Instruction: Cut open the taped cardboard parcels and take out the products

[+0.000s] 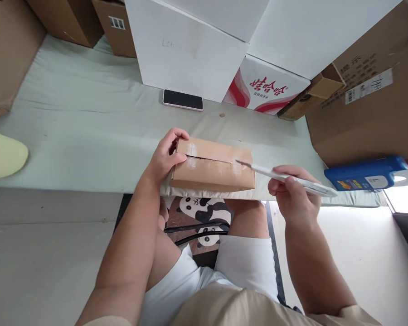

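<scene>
A small brown cardboard box [214, 174] lies near the front edge of the cloth-covered surface, with clear tape on its top and a dark slit along the seam from the left end. My left hand [166, 156] grips the box's left end, thumb on top and fingers round the far corner. In my right hand [294, 192] is a white utility knife [313, 185], held between thumb and fingers. Its thin blade points left, over the right part of the box's top near the seam; whether it touches the cardboard I cannot tell.
Beyond the box, a phone [182, 99] lies before large white boxes [190, 50]. A red and white carton [265, 86], a blue bottle [363, 174] and a big brown carton [370, 99] stand at the right. Something pale yellow [5, 154] is at the far left.
</scene>
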A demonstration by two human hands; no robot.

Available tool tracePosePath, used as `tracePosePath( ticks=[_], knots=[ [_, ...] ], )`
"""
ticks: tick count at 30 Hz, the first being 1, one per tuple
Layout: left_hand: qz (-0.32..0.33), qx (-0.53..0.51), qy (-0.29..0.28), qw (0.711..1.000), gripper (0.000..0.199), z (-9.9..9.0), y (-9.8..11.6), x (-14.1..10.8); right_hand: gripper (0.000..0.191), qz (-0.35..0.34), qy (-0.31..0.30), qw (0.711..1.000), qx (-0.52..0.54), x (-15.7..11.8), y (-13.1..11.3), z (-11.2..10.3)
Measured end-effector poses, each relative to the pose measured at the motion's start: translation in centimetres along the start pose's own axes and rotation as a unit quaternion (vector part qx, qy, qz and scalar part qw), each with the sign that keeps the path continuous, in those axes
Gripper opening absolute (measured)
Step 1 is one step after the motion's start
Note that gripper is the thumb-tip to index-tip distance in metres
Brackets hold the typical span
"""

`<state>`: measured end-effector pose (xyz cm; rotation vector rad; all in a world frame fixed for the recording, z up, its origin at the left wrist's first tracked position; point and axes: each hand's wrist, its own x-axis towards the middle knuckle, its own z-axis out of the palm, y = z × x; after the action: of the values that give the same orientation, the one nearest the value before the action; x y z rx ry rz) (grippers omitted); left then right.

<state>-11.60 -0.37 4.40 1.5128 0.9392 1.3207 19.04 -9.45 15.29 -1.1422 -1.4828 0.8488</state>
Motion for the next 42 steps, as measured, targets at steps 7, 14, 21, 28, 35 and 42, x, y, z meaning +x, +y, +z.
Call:
tracePosePath(
  ticks=[7,14,21,28,35,42],
  knots=[
    [-0.011,-0.013,0.004,1.000,0.038,0.3,0.4,0.2,0.021,0.086,0.002,0.995,0.054,0.1,0.8,0.2],
    [-0.022,-0.044,-0.001,0.999,0.038,0.6,0.6,0.1,0.016,0.122,0.042,0.988,0.079,-0.4,2.0,-0.6],
    [-0.034,-0.059,0.001,0.998,0.039,0.7,0.7,0.1,0.017,0.099,-0.012,0.995,-0.014,1.4,1.7,-3.2],
    [-0.046,-0.066,-0.028,0.996,0.041,0.6,0.8,0.0,0.028,0.107,-0.102,0.974,-0.172,4.8,0.2,-5.5],
    [-0.047,-0.055,-0.024,0.997,0.040,0.6,0.7,0.1,0.035,0.133,-0.098,0.971,-0.171,4.3,1.2,-7.0],
    [-0.046,-0.070,-0.010,0.996,0.043,0.7,0.3,0.2,0.037,0.098,-0.132,0.960,-0.229,4.4,0.0,-5.0]
  ],
)
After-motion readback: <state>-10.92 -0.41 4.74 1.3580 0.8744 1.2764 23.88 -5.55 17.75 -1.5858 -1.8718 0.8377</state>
